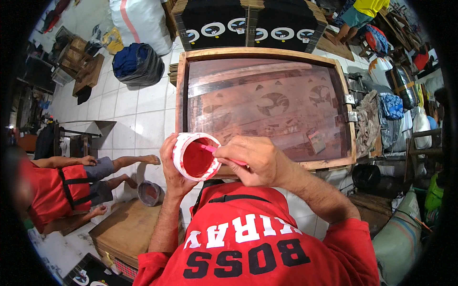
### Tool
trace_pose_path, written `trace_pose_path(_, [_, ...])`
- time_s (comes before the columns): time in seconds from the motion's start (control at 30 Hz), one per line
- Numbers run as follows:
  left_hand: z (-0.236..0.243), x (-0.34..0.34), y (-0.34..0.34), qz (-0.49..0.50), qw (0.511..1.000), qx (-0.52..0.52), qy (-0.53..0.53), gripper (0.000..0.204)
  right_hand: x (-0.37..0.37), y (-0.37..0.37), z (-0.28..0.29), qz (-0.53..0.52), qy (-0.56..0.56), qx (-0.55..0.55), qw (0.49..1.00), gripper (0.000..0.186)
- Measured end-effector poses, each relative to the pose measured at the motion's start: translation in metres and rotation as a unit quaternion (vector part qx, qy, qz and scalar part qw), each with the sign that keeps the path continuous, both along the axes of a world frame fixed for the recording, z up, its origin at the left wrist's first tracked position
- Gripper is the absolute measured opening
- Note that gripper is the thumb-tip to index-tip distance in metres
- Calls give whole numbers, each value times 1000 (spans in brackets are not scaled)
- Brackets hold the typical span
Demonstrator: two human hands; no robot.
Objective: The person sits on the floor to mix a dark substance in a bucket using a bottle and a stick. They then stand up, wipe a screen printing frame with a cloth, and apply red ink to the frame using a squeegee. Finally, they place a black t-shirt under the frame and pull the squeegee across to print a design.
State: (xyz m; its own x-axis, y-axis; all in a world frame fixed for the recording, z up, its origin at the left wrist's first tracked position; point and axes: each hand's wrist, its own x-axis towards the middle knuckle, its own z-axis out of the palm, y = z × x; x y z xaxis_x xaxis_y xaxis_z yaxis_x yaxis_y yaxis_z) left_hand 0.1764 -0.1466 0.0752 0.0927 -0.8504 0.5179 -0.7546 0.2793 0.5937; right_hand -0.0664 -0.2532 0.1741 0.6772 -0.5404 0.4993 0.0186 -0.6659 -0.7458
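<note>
In the head view, my left hand [169,164] grips a white tub [179,152] of red paint or ink [193,161] at the lower left of a wooden-framed screen [183,95]. My right hand [253,162] is closed on a pink-handled tool [210,148], whose far end goes into the tub; its tip is hidden. Pale mesh [238,86] with several cut-out shapes fills the frame, and metal clamps [352,116] sit on its right side.
Stacked black printed panels [286,14] and bagged bundles [133,66] stand behind. A co-worker in red [57,190] is at left, near a grey bucket [148,194] and stacked boards [119,219]. Another person [360,14] is at back right. Bundles [391,109] crowd the right.
</note>
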Motion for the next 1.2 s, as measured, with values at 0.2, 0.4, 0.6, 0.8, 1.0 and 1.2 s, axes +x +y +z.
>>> trace_pose_path(0.2, [-9,-4,4,26,1000,8,13,122,6,32,-6,-88,-39,164,982,23])
trace_pose_path(0.4, [-14,-8,8,-1,997,24,69,124,-8,7,-7,89,-22,34,995,24])
trace_pose_path(0.6, [-11,-18,10,5,1000,8,28,122,-19,-2,-5,66,-20,24,997,26])
trace_pose_path(0.8, [-8,-14,6,19,999,-38,1,121,-10,24,-6,-103,-18,119,987,13])
trace_pose_path(1.0, [1,-18,0,16,997,-27,75,117,-9,11,0,-58,-75,18,995,12])
trace_pose_path(1.2, [5,-17,-16,0,999,-43,27,118,-18,-4,9,-54,-45,70,995,14])
